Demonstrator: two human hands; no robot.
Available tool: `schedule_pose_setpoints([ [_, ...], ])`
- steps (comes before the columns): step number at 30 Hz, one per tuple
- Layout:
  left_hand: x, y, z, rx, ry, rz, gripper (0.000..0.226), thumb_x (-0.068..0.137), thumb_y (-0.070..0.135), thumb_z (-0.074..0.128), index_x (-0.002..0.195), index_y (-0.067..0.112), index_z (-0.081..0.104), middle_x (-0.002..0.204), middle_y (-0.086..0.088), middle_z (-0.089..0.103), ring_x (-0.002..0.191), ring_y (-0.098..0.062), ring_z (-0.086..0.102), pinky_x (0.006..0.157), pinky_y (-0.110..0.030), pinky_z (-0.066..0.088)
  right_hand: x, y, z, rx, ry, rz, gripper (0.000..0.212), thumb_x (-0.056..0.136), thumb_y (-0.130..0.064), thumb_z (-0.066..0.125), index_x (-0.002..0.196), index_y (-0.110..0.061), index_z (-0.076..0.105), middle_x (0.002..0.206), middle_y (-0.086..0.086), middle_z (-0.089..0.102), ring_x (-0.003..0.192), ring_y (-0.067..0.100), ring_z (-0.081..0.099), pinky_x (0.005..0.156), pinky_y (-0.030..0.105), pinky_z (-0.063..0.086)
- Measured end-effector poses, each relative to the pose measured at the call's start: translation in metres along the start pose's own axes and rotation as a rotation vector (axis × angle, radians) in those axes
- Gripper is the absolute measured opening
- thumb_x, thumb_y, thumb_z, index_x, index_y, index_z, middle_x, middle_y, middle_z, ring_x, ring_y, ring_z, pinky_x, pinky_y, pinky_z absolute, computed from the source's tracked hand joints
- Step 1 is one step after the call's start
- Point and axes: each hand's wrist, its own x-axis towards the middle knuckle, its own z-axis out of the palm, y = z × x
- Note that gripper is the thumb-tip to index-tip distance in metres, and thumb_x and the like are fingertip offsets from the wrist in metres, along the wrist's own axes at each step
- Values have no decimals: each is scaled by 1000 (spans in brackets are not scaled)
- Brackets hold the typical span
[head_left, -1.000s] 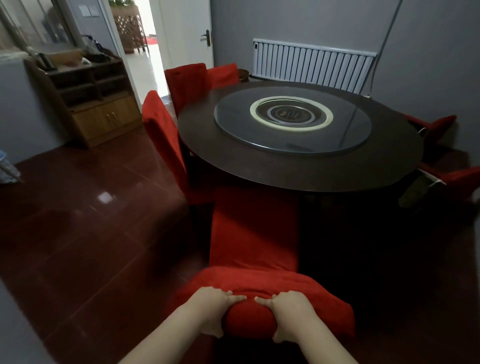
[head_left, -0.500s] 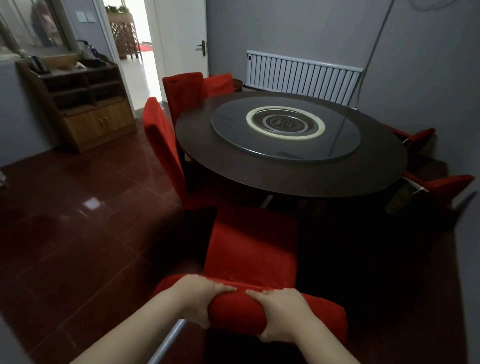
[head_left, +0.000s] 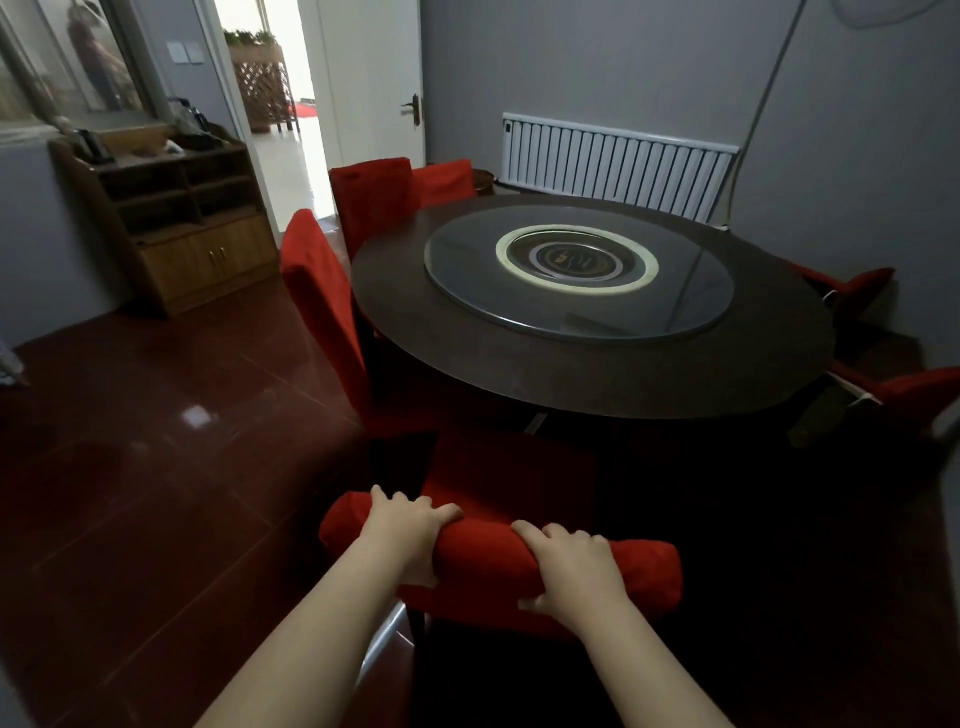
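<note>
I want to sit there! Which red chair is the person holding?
The nearest red chair, facing the round table: left hand and right hand hold its backrest top. The other red chairs stand untouched.

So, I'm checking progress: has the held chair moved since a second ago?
Yes, the chair slid toward the table; less seat shows outside its rim.
</note>
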Motion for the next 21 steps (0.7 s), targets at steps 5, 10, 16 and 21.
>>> schedule_pose_setpoints([
  [5, 23, 0, -15, 38, -16, -58, 89, 71, 52, 74, 142, 36, 24, 136, -8, 47, 123, -38, 46, 106, -68, 20, 25, 11, -9, -3, -7, 9, 86, 76, -56, 69, 145, -36, 20, 130, 4, 51, 116, 29, 53, 97, 42, 38],
  [10, 42, -7, -17, 35, -25, -33, 90, 71, 52, 75, 144, 36, 23, 137, -7, 46, 123, -35, 47, 107, -65, 22, 41, 18, -10, -15, 5, 12, 84, 75, -58, 68, 141, -31, 25, 127, 4, 52, 113, 30, 54, 94, 41, 40],
  [16, 49, -17, -13, 16, 0, 42, 90, 68, 57, 73, 142, 40, 23, 135, -5, 47, 118, -33, 50, 102, -57, 32, 43, 20, -7, 10, 30, 12, 86, 71, -64, 68, 140, -33, 27, 127, 1, 51, 112, 26, 53, 93, 40, 40],
  [21, 57, -31, -17, 0, 51, 186, 87, 63, 62, 68, 137, 34, 30, 127, -8, 52, 107, -34, 57, 90, -46, 46, 48, 19, -14, 19, 8, 58, 93, 59, -83, 58, 135, -36, 34, 123, -4, 52, 107, 23, 54, 89, 37, 42],
])
